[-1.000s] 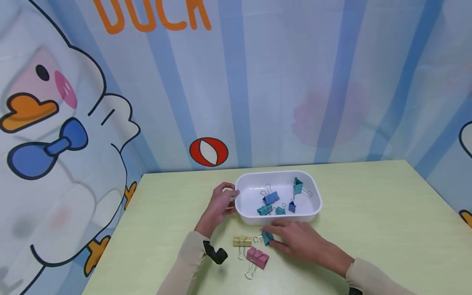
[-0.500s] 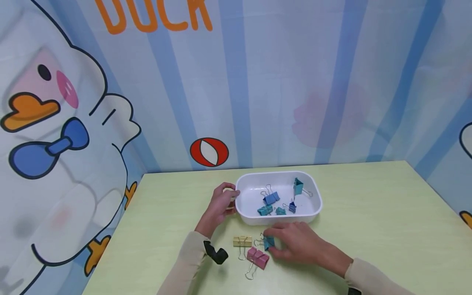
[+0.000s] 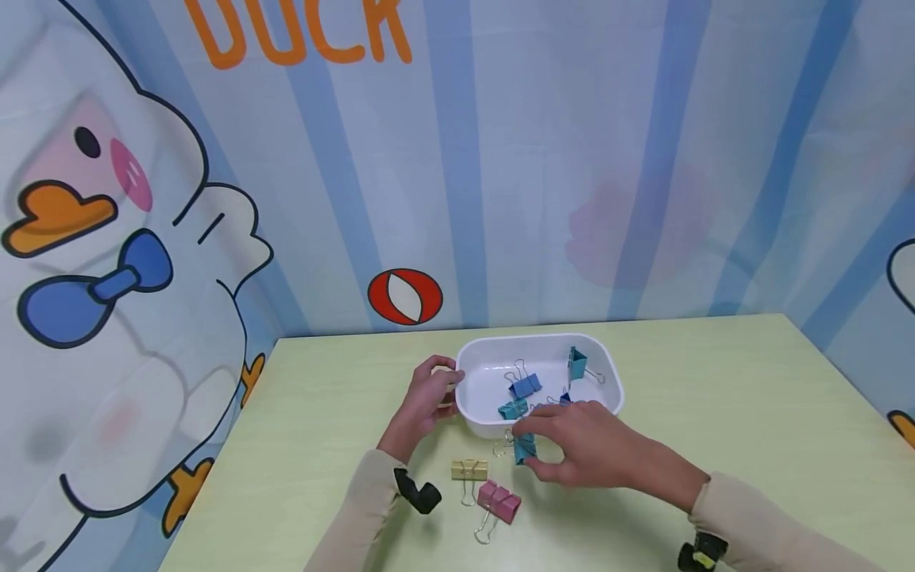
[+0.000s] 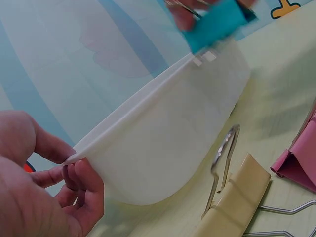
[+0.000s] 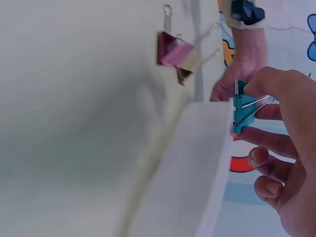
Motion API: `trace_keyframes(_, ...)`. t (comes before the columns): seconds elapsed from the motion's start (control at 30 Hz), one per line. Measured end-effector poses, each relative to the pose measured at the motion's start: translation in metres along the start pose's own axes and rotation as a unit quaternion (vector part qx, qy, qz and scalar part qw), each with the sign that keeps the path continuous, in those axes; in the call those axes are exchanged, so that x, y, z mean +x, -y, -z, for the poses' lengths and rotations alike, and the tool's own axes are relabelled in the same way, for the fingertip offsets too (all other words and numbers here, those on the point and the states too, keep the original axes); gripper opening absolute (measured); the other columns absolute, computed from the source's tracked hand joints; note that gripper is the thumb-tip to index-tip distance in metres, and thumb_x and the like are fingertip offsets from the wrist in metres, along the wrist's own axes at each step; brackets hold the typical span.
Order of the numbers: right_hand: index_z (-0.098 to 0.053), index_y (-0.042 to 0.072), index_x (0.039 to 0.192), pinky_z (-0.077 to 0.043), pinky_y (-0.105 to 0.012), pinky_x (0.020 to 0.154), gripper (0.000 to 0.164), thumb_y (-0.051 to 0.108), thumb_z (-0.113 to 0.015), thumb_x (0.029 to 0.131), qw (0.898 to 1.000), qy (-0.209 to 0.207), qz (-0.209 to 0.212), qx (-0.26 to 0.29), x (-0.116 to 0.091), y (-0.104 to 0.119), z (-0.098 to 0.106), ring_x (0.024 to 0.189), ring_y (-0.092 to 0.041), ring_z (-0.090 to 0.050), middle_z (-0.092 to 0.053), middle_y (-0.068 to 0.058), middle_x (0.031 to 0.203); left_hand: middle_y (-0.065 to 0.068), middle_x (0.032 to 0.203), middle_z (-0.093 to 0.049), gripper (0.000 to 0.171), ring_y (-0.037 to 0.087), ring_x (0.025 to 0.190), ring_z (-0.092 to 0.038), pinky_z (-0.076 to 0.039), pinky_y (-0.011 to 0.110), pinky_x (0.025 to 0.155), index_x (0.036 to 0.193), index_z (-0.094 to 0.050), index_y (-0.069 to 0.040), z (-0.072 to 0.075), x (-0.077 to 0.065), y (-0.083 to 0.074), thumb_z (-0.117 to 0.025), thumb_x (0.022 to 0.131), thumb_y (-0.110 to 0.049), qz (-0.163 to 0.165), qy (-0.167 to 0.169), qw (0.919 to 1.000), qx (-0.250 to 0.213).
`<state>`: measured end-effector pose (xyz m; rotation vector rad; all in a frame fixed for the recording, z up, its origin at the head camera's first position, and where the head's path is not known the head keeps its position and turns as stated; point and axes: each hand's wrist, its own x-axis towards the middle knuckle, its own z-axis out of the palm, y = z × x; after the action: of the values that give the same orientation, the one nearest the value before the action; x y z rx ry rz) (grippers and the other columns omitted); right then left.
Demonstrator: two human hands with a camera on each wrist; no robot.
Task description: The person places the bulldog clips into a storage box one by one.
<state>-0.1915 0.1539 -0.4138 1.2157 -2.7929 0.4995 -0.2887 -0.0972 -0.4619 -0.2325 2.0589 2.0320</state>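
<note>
Between thumb and fingers, my right hand [image 3: 589, 445] pinches a teal binder clip [image 3: 525, 448], raised just in front of the white tray [image 3: 493, 430]. The same teal clip shows up close in the right wrist view [image 5: 243, 109]. My left hand [image 3: 424, 400] holds the tray's left end, its thumb and fingers gripping the rim in the left wrist view. Inside the tray lie several blue and teal binder clips, among them a blue clip [image 3: 525, 387] and a teal clip [image 3: 577, 364]; my right hand partly hides others.
On the pale green table [image 3: 715, 413], a yellow binder clip [image 3: 469, 470] and a pink binder clip [image 3: 499, 501] lie in front of the tray. A printed duck curtain [image 3: 529, 159] stands behind the table's far edge.
My right hand has lifted the teal binder clip off the table and moved it toward the tray's front wall. The left hand stays at the tray's end.
</note>
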Motion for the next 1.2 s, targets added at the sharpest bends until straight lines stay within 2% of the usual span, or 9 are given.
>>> trace_keyframes(0.2, -0.074, 0.021, 0.120, -0.059, -0.040, 0.077, 0.031, 0.036, -0.075, 0.093, 0.998, -0.037, 0.001, -0.044, 0.012, -0.009, 0.036, 0.092, -0.016, -0.071, -0.074, 0.002, 0.115, 0.018, 0.112, -0.062, 0.026, 0.021, 0.070, -0.060, -0.050, 0.025, 0.055, 0.125, -0.055, -0.007, 0.001, 0.000, 0.000, -0.061, 0.101, -0.015, -0.001, -0.001, 1.0000, 0.003)
trace_keyframes(0.47, -0.072, 0.018, 0.124, -0.059, -0.036, 0.072, 0.037, 0.037, -0.076, 0.092, 0.996, -0.069, -0.024, -0.056, 0.029, -0.023, 0.075, 0.090, -0.018, -0.071, -0.073, -0.001, 0.115, 0.020, 0.115, -0.061, 0.026, 0.023, 0.073, -0.060, -0.050, 0.025, 0.056, 0.125, -0.055, -0.006, 0.001, 0.000, 0.000, -0.061, 0.101, -0.015, 0.001, -0.003, 1.0000, 0.005)
trace_keyframes(0.7, -0.072, 0.017, 0.123, -0.056, -0.032, 0.069, 0.034, 0.033, -0.076, 0.094, 0.995, -0.081, -0.040, -0.033, 0.035, -0.035, 0.087, 0.088, -0.014, -0.068, -0.073, 0.002, 0.110, 0.020, 0.115, -0.062, 0.027, 0.023, 0.073, -0.061, -0.050, 0.025, 0.055, 0.126, -0.056, -0.006, 0.001, 0.000, 0.000, -0.061, 0.100, -0.015, 0.003, -0.005, 1.0000, -0.002)
trace_keyframes(1.0, -0.069, 0.012, 0.125, -0.060, -0.044, 0.080, 0.037, 0.033, -0.075, 0.094, 0.992, -0.092, -0.071, -0.040, 0.038, -0.057, 0.094, 0.097, -0.022, -0.071, -0.073, -0.003, 0.111, 0.019, 0.113, -0.063, 0.030, 0.021, 0.071, -0.061, -0.050, 0.025, 0.056, 0.128, -0.055, -0.005, 0.001, 0.000, 0.001, -0.061, 0.100, -0.014, 0.005, -0.003, 1.0000, -0.005)
trace_keyframes(1.07, -0.068, 0.012, 0.129, -0.059, -0.046, 0.080, 0.042, 0.035, -0.075, 0.095, 0.991, -0.100, -0.082, -0.045, 0.036, -0.061, 0.095, 0.099, -0.025, -0.070, -0.071, -0.005, 0.116, 0.019, 0.114, -0.063, 0.030, 0.021, 0.071, -0.061, -0.050, 0.025, 0.056, 0.128, -0.055, -0.005, 0.000, 0.000, 0.001, -0.061, 0.100, -0.014, 0.004, 0.000, 1.0000, -0.005)
trace_keyframes(1.2, -0.059, 0.015, 0.144, -0.058, -0.054, 0.084, 0.061, 0.045, -0.075, 0.093, 0.986, -0.121, -0.104, -0.049, 0.032, -0.062, 0.097, 0.113, -0.033, -0.067, -0.063, -0.013, 0.136, 0.020, 0.114, -0.063, 0.029, 0.021, 0.070, -0.061, -0.049, 0.025, 0.056, 0.128, -0.054, -0.005, 0.001, 0.000, 0.001, -0.061, 0.101, -0.015, 0.001, 0.003, 1.0000, -0.003)
